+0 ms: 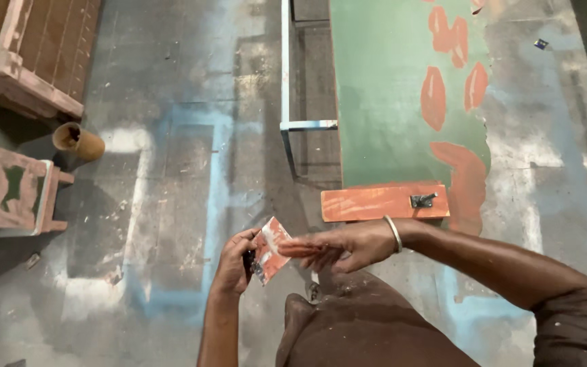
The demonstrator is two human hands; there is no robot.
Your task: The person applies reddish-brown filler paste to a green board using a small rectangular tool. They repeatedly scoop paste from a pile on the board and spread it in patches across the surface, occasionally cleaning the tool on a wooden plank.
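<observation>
Left hand (234, 261): fingers pinch worn, red-smeared sandpaper sheet (270, 250). Right hand (348, 246): fingers flat on it. Cardboard tube (78, 141), contents unseen, far left of fingers.

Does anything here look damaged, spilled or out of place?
Yes. The green board has uneven orange-red patches, a brown tube lies tipped on the stained floor, and the right hand has orange-red smears.

A stained grey concrete floor (171, 204) with pale blue paint marks carries a green board (388, 102) with orange-red patches, a small orange plank (375, 202) lying across the board's near end, a brown cardboard tube (78, 141) and worn wooden frames (8, 187).
</observation>
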